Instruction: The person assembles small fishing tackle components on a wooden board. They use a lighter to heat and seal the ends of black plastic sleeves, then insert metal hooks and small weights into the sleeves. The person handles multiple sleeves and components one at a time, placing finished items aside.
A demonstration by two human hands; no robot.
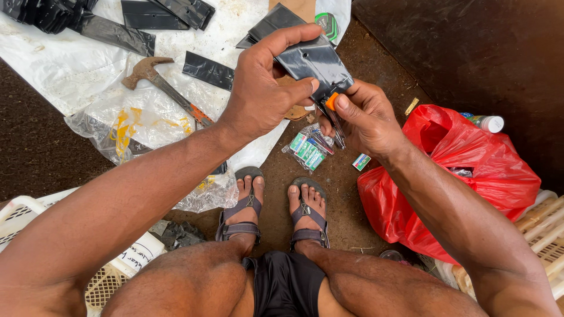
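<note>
Hands meet above the ground in front of the seated person's knees. The left hand (261, 88) is closed on a folded black plastic bag (314, 64), thumb along its lower edge and fingers curled over the top, so the sheet is pinched between them. The right hand (364, 120) is pressed shut on a stapler (332, 108) with an orange tip, thumb on that tip, the tool's metal jaws running down and away below the grip. The stapler's head touches the bag's lower right corner, just beside the left thumb.

Directly beneath the two grips, on the dark ground, lies a small clear packet of green and white boxes (306, 148); one loose box of the same kind (361, 161) lies just to the right of it, under the right wrist. Both feet in grey strap sandals (276, 214) stand below that, nearer the body.

To the left of the left-hand grip, a white plastic sheet (70, 64) carries a claw hammer (161, 85) with a rusted head, more black plastic bags (208, 70) laid flat, and crumpled clear wrapping (123, 126) with yellow marks. Right of the right-hand grip sits a red plastic bag (464, 170), with a white-capped bottle (487, 123) at its far edge. A pale crate (546, 232) shows at the right edge of the view and a white basket (23, 214) at the left.
</note>
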